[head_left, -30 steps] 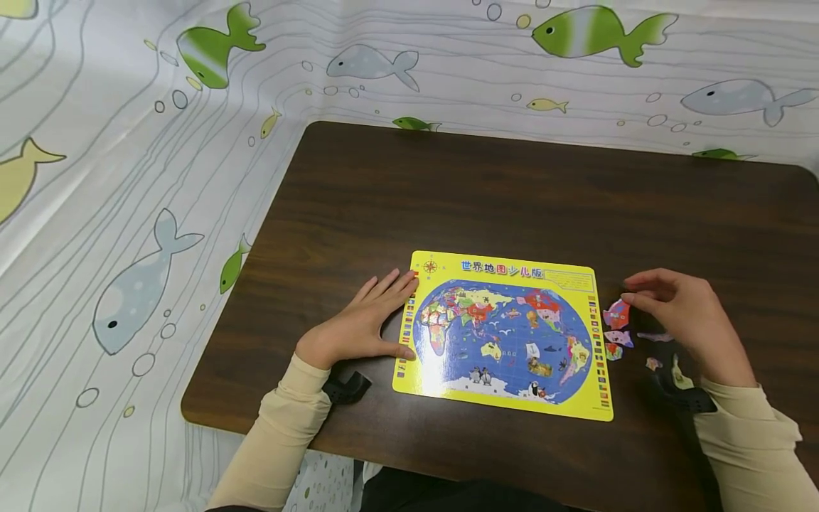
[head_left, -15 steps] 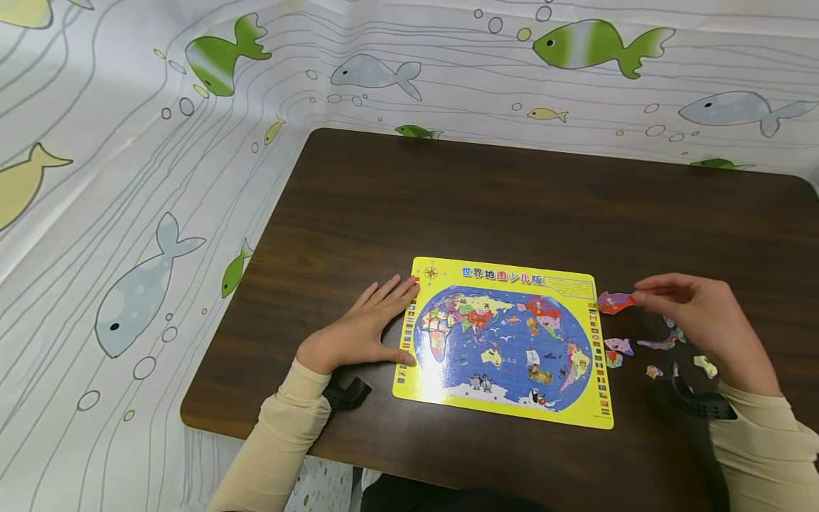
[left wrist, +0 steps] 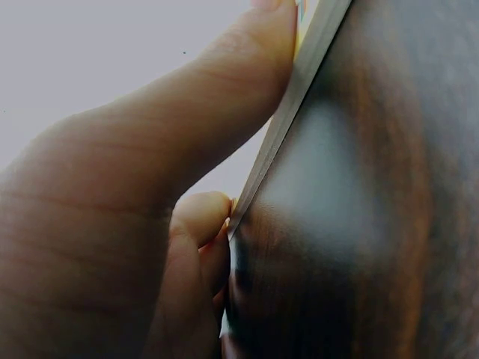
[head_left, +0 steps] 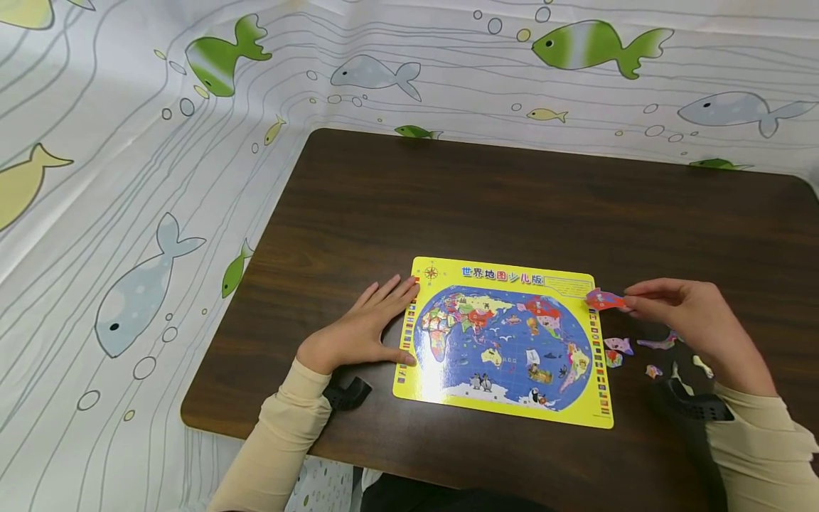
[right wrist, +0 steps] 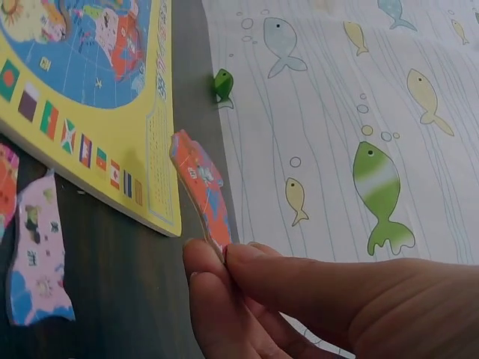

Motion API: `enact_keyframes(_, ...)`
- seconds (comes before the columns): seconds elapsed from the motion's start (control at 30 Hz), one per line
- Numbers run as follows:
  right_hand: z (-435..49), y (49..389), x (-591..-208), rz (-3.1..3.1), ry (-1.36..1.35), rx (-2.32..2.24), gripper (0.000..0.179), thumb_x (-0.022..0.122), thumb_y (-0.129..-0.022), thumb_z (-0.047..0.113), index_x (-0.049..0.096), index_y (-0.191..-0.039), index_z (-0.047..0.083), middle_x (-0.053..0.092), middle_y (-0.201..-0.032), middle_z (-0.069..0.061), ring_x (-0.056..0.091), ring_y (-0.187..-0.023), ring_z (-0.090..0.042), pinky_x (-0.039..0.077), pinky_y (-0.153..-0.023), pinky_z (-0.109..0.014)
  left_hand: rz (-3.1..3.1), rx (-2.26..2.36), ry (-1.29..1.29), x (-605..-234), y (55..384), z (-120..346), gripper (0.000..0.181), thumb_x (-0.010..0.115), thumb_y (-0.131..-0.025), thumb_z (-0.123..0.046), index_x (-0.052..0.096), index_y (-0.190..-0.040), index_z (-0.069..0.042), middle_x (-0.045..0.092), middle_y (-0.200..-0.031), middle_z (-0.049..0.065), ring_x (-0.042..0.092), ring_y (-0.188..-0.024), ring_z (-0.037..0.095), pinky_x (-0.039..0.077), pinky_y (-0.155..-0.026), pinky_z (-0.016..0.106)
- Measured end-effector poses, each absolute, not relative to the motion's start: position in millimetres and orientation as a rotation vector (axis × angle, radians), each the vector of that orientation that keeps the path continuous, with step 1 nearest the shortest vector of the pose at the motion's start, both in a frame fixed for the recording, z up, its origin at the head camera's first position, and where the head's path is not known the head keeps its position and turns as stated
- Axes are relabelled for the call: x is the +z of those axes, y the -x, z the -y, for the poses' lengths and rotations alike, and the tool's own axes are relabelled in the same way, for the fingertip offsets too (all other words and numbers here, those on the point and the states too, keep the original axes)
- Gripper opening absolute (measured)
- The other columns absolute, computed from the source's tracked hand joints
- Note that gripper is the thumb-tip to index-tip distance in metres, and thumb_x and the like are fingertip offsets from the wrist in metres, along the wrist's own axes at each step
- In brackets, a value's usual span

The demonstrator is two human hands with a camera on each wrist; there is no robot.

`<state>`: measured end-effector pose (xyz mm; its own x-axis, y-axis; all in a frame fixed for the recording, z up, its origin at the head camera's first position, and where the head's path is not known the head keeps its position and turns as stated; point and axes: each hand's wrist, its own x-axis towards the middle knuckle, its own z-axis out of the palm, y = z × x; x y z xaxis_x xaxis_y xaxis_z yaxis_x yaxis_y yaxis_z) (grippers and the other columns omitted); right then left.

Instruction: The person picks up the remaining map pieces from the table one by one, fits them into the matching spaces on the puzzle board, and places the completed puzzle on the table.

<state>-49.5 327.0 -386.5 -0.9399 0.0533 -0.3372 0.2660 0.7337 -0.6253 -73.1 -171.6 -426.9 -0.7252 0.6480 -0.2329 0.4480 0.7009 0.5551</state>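
Note:
A yellow-bordered world map puzzle board [head_left: 505,409] lies on the dark wooden table. My left hand [head_left: 358,327] rests at its left edge, fingers spread, with thumb and fingertips on the border. In the left wrist view the thumb [left wrist: 239,75] lies against the board's edge [left wrist: 288,112]. My right hand [head_left: 704,320] pinches a red puzzle piece [head_left: 604,300] by one end between thumb and fingers. That piece is raised and tilted, overlapping the board's upper right border in the head view. The right wrist view shows the same red piece [right wrist: 202,187] beside the board's corner.
Right of the board lie a pink puzzle piece [head_left: 618,345], a red-green piece [head_left: 613,359], a long thin purple piece [head_left: 657,343] and a small orange piece [head_left: 654,371]. Pale pieces [head_left: 702,366] lie near the right wrist. A fish-patterned sheet [head_left: 486,85] hangs behind the table.
My right hand has lifted the red piece from beside the board and moved it left to the board's upper right border, turning it sideways. The left hand stays on the board's edge.

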Motion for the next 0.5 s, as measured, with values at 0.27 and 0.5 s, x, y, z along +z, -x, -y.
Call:
enact_keyframes(0.27, -316.5, 52.4, -388.6, -2.622, -0.207, -1.03, 0.052, 0.072, -0.099, 0.042, 0.067, -0.132, 0.002, 0.08, -0.111, -0.01, 0.073, -0.084, 0.004, 0.053, -0.071, -0.014, -2.495, 0.65, -0.841, -427.3, 74.0, 171.3, 0.119, 0.078, -0.081, -0.064, 0.009, -0.169, -0.022, 0.005, -0.177, -0.005, -0.002, -0.166, 0.024, -0.004, -0.134, 0.053)
enact_keyframes(0.5, -307.8, 54.1, -390.0, -2.593, -0.169, -1.071, 0.05, 0.073, -0.099, 0.038, 0.068, -0.131, 0.0, 0.08, -0.112, -0.013, 0.074, -0.085, 0.003, 0.054, -0.071, -0.014, -2.488, 0.658, -0.843, -428.4, 74.8, 171.3, 0.119, 0.078, -0.081, -0.063, 0.01, -0.169, -0.022, 0.005, -0.177, -0.005, -0.002, -0.166, 0.023, -0.004, -0.134, 0.052)
